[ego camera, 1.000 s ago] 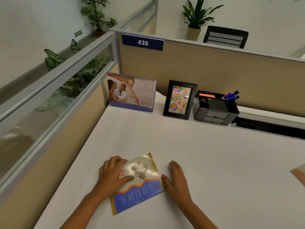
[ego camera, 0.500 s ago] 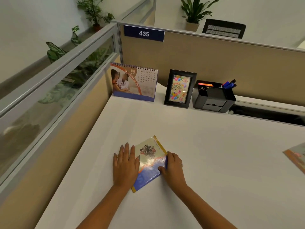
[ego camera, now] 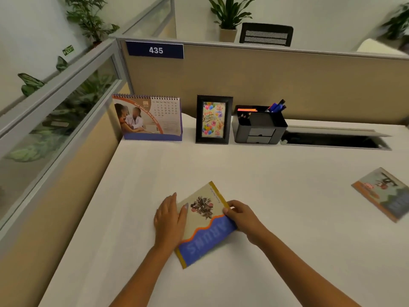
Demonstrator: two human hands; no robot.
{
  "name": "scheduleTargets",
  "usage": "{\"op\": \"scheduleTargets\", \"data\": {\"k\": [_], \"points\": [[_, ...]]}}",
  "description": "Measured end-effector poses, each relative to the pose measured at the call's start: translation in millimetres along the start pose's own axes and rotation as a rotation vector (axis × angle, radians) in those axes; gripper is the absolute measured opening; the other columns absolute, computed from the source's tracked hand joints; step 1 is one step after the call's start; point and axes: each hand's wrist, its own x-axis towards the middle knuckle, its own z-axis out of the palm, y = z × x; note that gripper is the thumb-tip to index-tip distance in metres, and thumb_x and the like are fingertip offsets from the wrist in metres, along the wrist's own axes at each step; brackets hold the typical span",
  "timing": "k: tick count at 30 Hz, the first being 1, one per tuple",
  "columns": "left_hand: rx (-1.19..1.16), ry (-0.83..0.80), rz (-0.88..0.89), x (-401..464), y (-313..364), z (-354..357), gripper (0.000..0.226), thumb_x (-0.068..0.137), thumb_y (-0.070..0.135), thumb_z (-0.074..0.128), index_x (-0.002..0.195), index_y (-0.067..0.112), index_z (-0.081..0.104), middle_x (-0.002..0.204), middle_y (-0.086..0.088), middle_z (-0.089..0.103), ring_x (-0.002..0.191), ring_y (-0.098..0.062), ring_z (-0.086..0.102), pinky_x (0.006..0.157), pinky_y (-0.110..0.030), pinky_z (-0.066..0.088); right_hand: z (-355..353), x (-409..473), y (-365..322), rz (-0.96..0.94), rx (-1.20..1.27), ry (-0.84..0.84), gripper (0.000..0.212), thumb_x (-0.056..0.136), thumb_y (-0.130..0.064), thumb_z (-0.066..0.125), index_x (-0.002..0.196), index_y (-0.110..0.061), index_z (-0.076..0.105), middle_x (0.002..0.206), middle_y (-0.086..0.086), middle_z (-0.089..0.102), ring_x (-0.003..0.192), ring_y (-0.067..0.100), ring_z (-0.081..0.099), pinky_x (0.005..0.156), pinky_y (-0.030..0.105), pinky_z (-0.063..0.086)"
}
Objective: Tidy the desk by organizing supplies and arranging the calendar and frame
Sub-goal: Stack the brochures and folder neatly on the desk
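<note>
A booklet [ego camera: 204, 222] with a cream top and a blue wavy band lies tilted on the white desk [ego camera: 276, 196], near me. My left hand [ego camera: 169, 220] rests along its left edge with the thumb on the cover. My right hand [ego camera: 243, 216] pinches its right edge. At the back of the desk stand, from left to right, a spiral desk calendar [ego camera: 148, 117], a black picture frame [ego camera: 213, 119] with a birthday card, and a black desk organizer [ego camera: 259, 127] holding blue pens [ego camera: 276, 106].
A second booklet [ego camera: 385, 192] lies flat at the right edge of the desk. An open cable slot [ego camera: 332, 139] runs behind the organizer's right side. A beige partition [ego camera: 287, 85] closes the back and a glass-topped partition [ego camera: 55, 111] the left.
The booklet has shifted a little away from me and to the right. My left hand slid off the cover to its left edge, and my right hand now pinches the right edge.
</note>
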Motion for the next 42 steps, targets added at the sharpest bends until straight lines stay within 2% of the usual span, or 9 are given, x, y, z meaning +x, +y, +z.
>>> {"op": "scheduleTargets", "data": {"k": [4,7,11,18,21,25,31,37,42], "points": [[-0.246,-0.149,-0.009,2.0,51.6,-1.6,0.027,0.093,0.049,0.043,0.107,0.03,0.056,0.086,0.01,0.068,0.085,-0.008,0.063,0.092,-0.036,0.039,-56.4,2.1,-11.8,-0.115,-0.023,-0.023,0.017,0.093,-0.025,0.055,0.101,-0.019,0.068,0.097,0.005,0.072,0.089,0.02,0.068,0.08,0.034,0.056],[-0.502,-0.42,-0.026,-2.7,95.2,4.6,0.02,0.09,0.046,0.054,0.096,0.028,0.06,0.087,0.005,0.071,0.075,-0.01,0.069,0.067,-0.028,0.056,-99.7,-1.0,-16.1,-0.149,-0.019,-0.03,0.021,0.093,-0.026,0.056,0.104,-0.015,0.069,0.097,0.004,0.072,0.088,0.018,0.069,0.076,0.028,0.057],[-0.62,-0.514,-0.059,-12.4,148.2,44.2,0.02,0.089,0.04,0.058,0.102,0.025,0.061,0.091,0.002,0.073,0.078,-0.014,0.071,0.067,-0.029,0.057,-168.3,-5.2,-2.7,-0.153,0.0,0.054,0.017,0.092,-0.026,0.058,0.097,-0.015,0.069,0.092,0.005,0.072,0.08,0.015,0.068,0.063,0.024,0.054],[-0.686,-0.284,-0.243,-28.2,211.6,139.2,0.019,0.092,0.035,0.055,0.099,0.018,0.059,0.09,-0.003,0.07,0.076,-0.017,0.069,0.061,-0.027,0.054,-304.8,5.5,59.1,-0.127,-0.255,0.447,0.033,0.09,-0.03,0.058,0.119,-0.016,0.053,0.108,0.005,0.059,0.099,0.022,0.058,0.082,0.033,0.048],[-0.663,-0.166,-0.301,-25.1,224.0,167.0,0.018,0.092,0.032,0.056,0.097,0.015,0.059,0.089,-0.01,0.07,0.076,-0.023,0.068,0.068,-0.036,0.056,-365.8,14.9,96.8,-0.029,-0.444,0.672,0.055,0.088,-0.024,0.061,0.133,-0.001,0.039,0.131,0.02,0.047,0.12,0.036,0.044,0.1,0.046,0.038],[-0.609,-0.005,-0.318,-23.3,229.5,180.1,0.019,0.091,0.033,0.057,0.096,0.014,0.06,0.089,-0.01,0.068,0.077,-0.025,0.065,0.068,-0.035,0.052,-420.1,22.8,136.0,0.167,-0.537,0.817,0.073,0.09,-0.038,0.051,0.142,0.003,0.021,0.14,0.035,0.03,0.128,0.048,0.03,0.101,0.057,0.033],[-0.617,0.061,-0.313,-27.4,229.9,181.9,0.022,0.093,0.034,0.053,0.099,0.014,0.059,0.088,-0.008,0.067,0.076,-0.022,0.066,0.063,-0.031,0.052,-421.0,29.1,167.5,0.274,-0.773,0.645,0.067,0.092,-0.059,0.023,0.148,-0.024,0.013,0.152,0.031,0.001,0.138,0.052,-0.003,0.11,0.062,0.008],[-0.612,0.069,-0.319,-32.4,234.3,181.8,0.02,0.093,0.036,0.053,0.098,0.017,0.058,0.081,-0.002,0.066,0.073,-0.019,0.066,0.057,-0.027,0.048,-403.5,26.8,163.1,-0.105,-0.763,0.537,0.05,0.093,-0.055,0.031,0.127,-0.026,0.053,0.145,0.015,0.031,0.134,0.038,0.022,0.108,0.054,0.024],[-0.609,0.08,-0.317,-33.6,237.0,181.5,0.022,0.093,0.037,0.053,0.099,0.017,0.057,0.083,-0.004,0.067,0.074,-0.019,0.066,0.058,-0.027,0.049,-389.1,24.8,156.6,-0.279,-0.519,0.522,0.024,0.081,-0.033,0.069,0.094,-0.014,0.061,0.124,0.01,0.045,0.115,0.031,0.045,0.093,0.044,0.045]]}}
